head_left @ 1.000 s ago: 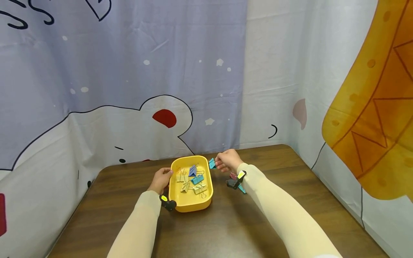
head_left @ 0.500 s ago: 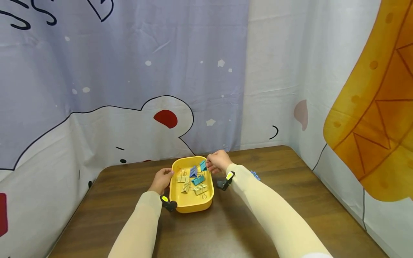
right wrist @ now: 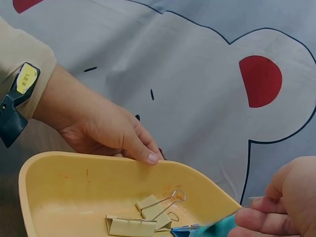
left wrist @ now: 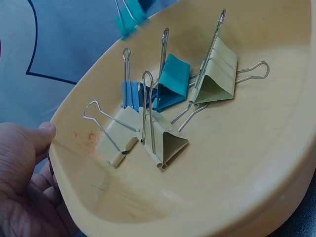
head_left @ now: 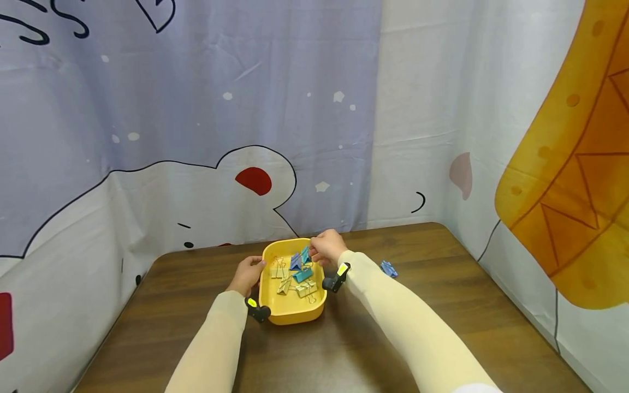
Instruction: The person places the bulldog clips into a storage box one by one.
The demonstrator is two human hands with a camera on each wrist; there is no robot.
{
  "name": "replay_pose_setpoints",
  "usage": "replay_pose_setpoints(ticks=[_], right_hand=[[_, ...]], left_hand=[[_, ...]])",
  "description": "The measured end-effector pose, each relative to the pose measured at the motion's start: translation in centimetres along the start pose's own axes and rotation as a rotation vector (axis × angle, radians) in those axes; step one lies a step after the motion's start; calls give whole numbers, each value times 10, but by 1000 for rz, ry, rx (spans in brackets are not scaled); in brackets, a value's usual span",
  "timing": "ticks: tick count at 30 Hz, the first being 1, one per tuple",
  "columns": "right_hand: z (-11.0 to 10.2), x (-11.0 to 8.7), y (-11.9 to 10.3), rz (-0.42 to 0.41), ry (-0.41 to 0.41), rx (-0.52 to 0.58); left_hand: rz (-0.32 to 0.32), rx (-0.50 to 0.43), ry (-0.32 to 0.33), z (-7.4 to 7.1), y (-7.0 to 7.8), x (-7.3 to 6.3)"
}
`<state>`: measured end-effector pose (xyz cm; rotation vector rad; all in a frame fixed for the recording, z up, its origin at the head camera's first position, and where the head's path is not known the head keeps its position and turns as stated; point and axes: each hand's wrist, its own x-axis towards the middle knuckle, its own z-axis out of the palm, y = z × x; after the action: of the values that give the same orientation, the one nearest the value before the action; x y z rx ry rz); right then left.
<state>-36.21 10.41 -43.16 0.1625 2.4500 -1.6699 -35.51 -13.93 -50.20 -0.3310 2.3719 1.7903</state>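
Observation:
My left hand (head_left: pixel 244 275) grips the left rim of a yellow plastic bin (head_left: pixel 291 315), thumb on the rim and fingers curled beneath it. My right hand (head_left: pixel 327 246) pinches a teal binder clip (head_left: pixel 305 255) by its wire handle at the bin's far right side. In the left wrist view this teal clip (left wrist: pixel 129 22) hangs blurred by the rim. Inside the bin lie a blue binder clip (left wrist: pixel 132 95), another teal clip (left wrist: pixel 174 81) and three pale yellow clips, one (left wrist: pixel 217 74) nearer the right, one (left wrist: pixel 163 140) mid-bin and one (left wrist: pixel 121 133) lying flatter.
A blue binder clip (head_left: pixel 389 268) lies on the brown wooden table (head_left: pixel 422 305), right of my right forearm. A printed fabric curtain (head_left: pixel 334 136) hangs behind the table. Dark wrist devices sit on both wrists; the right forearm covers part of the table.
My right hand has carried the teal clip leftward from beside the bin to over its far right part. Pink and teal items near my right wrist are now hidden. The left hand keeps its grip.

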Motion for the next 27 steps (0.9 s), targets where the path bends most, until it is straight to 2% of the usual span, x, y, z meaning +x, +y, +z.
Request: replay_pose_setpoints(ticks=[5,10,21,27], right_hand=[[-1,0,-1,-28,1,-32],[-10,-2,3,-44,17,-12],[-55,-8,15,-22,-8,125],[-82,-14,27,-7,-32,142]], left_hand=[[2,-2,-3,2,2,-1],[-1,-2,-6,3,3,-1],[0,2,-10,0,0,2],[-6,4,-9,-1,0,1]])
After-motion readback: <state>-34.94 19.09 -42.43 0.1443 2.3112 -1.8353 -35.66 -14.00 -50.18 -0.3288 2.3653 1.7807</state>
